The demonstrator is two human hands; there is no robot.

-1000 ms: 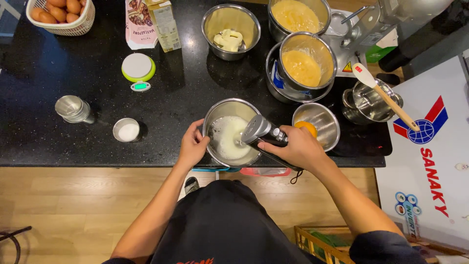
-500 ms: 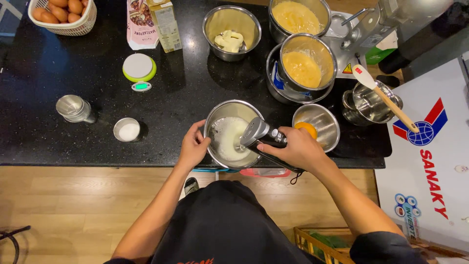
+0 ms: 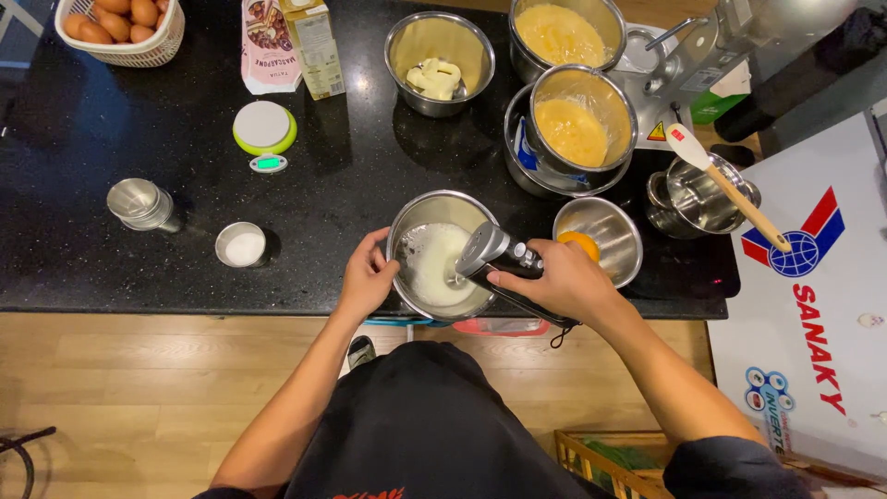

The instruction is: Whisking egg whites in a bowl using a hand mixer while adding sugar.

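— While the left hand [image 3: 366, 279] cups the near-left rim of the steel mixing bowl [image 3: 418, 214], what has the right hand got?

— The right hand [image 3: 557, 281] is clenched around a black-and-silver hand mixer [image 3: 490, 252], whose head dips into the white foamy liquid [image 3: 434, 266] in the bowl. That bowl sits at the near edge of the black counter [image 3: 92, 249], at about six o'clock.

— And is the left hand really gripping?

— Fingers curl against the outside wall, thumb near the rim; it steadies the bowl rather than lifting it.

— What lies around it?

— At three o'clock from the bowl, just beside it, a smaller steel bowl with an egg yolk [image 3: 580, 243]. At twelve o'clock, a bowl with pale butter pieces [image 3: 435, 78]. At one o'clock, two bowls of yellow batter [image 3: 573, 131]. At nine o'clock, a small cup of white powder [image 3: 244, 247] and a metal shaker [image 3: 139, 203]. At eleven o'clock, a round green-edged scale [image 3: 264, 127]; the egg basket [image 3: 129, 51] stands far off in that corner.
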